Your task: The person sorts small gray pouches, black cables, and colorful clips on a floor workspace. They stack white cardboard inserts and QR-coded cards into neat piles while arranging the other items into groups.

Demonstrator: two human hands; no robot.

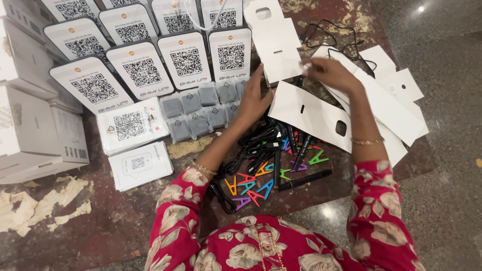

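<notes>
Your right hand (329,74) pinches the edge of a white card cutout (279,55) at the far side of the floor. Your left hand (253,100) is open, fingers spread, touching the same card's near edge. The card looks thin and light. It probably bends easily, so hold it by two edges and do not squeeze. More flat white card pieces (311,113) lie just to the right. Black cables (258,145) and bright little plastic stands (251,185) sit near you. Grey pouches (198,113) and white code boards (135,70) lie to the left.
</notes>
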